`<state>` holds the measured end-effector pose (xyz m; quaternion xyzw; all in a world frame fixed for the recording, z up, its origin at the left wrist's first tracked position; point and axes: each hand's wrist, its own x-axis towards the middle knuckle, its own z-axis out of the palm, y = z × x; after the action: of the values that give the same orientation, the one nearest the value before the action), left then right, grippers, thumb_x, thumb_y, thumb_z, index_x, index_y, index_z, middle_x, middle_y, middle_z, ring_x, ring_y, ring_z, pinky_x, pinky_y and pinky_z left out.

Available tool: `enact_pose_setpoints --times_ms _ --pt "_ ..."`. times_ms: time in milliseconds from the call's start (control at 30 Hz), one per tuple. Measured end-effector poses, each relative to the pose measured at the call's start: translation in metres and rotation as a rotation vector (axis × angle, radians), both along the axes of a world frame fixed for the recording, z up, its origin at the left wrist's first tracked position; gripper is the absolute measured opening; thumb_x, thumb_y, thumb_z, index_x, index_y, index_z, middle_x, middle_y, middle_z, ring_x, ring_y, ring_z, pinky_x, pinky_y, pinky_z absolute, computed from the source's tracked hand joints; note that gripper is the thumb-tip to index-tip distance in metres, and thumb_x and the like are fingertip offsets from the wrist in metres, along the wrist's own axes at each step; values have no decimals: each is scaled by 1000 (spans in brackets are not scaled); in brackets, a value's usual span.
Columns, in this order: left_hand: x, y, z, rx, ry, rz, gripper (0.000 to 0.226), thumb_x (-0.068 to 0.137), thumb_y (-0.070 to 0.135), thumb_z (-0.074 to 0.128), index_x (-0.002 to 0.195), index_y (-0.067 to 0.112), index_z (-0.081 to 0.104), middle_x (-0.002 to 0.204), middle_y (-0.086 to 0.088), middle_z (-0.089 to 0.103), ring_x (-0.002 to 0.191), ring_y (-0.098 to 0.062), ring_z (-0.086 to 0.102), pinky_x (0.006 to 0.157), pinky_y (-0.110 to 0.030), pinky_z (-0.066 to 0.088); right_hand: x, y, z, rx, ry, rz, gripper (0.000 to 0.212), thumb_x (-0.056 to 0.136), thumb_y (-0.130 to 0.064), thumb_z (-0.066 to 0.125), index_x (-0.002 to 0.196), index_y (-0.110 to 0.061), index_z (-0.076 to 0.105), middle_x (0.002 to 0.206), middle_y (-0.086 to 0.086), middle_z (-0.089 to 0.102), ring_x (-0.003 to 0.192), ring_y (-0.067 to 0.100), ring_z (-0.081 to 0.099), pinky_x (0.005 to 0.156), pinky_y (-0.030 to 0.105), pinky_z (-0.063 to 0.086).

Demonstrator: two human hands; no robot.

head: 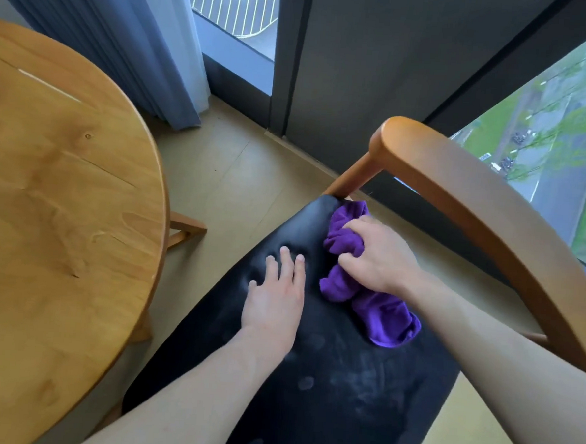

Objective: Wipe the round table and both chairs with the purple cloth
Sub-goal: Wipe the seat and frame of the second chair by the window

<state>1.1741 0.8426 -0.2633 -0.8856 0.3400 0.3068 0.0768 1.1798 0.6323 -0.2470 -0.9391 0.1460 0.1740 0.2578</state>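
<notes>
A chair with a black padded seat (326, 388) and a curved wooden backrest (484, 213) fills the middle and right of the view. My right hand (382, 258) is shut on the bunched purple cloth (378, 313), pressing it onto the far right part of the seat near the backrest post. My left hand (276, 296) lies flat on the seat just left of the cloth, fingers spread, holding nothing. The seat shows dusty smudges and fingerprints toward me. The round wooden table (55, 207) stands at the left. A second chair is not in view.
Blue curtains (118, 32) hang at the back left. A dark window frame (345, 70) and floor-to-ceiling glass run behind the chair. Beige floor (240, 170) shows between table and chair. A wooden piece (185, 229) juts out from under the table's edge.
</notes>
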Motion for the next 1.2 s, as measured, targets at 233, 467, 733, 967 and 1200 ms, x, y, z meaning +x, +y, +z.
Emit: enact_pose_setpoints --times_ms 233,467,733,967,1200 --pt "-5 -3 -5 26 -38 19 130 81 18 83 160 8 -19 169 -21 -17 157 -38 8 112 -45 46 18 19 -8 35 -254 -141 55 77 -28 62 130 -27 49 131 -5 54 116 21 54 87 33 46" --pt "-4 1 -8 47 -77 -10 141 76 34 89 160 12 -22 170 -18 -16 157 -35 9 106 -40 48 36 17 -18 -181 -11 41 43 83 -41 57 123 -26 52 131 -9 54 114 29 54 79 40 44" --pt "-5 -3 -5 84 -118 -41 137 79 32 87 160 9 -21 169 -21 -14 157 -36 12 106 -40 49 -1 -28 -3 -134 82 -255 24 76 -32 54 98 -23 55 110 0 59 111 31 60 79 35 44" --pt "-6 -3 -5 92 -125 -65 142 77 37 89 158 6 -24 169 -22 -16 157 -38 10 108 -41 48 42 47 -13 -166 -32 83 40 87 -29 62 124 -16 54 130 2 53 116 29 50 82 40 44" --pt "-1 4 -4 58 -142 -102 148 72 59 86 159 13 -25 171 -15 -14 158 -31 11 96 -30 52 16 15 -14 -134 -18 -103 33 85 -29 61 116 -20 53 124 -1 54 113 30 51 75 39 39"
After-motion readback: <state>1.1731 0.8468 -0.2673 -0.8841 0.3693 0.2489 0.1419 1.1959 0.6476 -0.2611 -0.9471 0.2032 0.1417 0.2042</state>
